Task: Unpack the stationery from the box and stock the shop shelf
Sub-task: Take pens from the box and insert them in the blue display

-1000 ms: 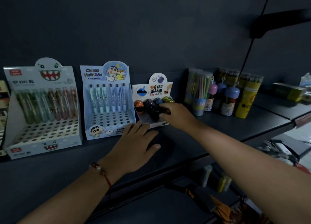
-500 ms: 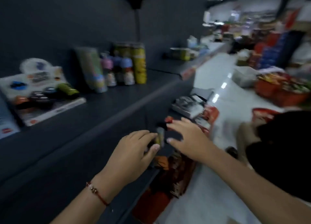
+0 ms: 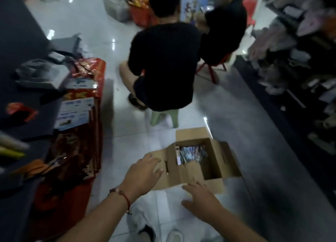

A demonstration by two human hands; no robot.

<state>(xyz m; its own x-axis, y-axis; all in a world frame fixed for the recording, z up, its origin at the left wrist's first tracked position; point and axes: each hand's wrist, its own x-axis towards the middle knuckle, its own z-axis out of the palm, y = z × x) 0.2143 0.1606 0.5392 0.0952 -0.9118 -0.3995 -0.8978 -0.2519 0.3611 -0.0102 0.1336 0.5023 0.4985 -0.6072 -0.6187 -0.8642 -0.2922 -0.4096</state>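
Observation:
An open cardboard box (image 3: 212, 172) stands on the white floor tiles, its flaps folded outward. A pack of stationery (image 3: 190, 153) lies inside against the far wall. My left hand (image 3: 143, 174), with a red bracelet at the wrist, hovers over the box's left flap, fingers spread and holding nothing. My right hand (image 3: 201, 200) is over the near flap, fingers relaxed, also holding nothing. The dark shop shelf (image 3: 20, 32) runs along the left edge of the view.
A person in black (image 3: 163, 63) sits on a green stool (image 3: 163, 116) just beyond the box; a second person (image 3: 225, 29) sits further back. Red packages (image 3: 81, 114) are stacked beside the shelf at left. Goods racks (image 3: 300, 69) line the right.
My view has swung from the shelf with the eraser display down to the floor. Both hands left the shelf and now hang over the open box.

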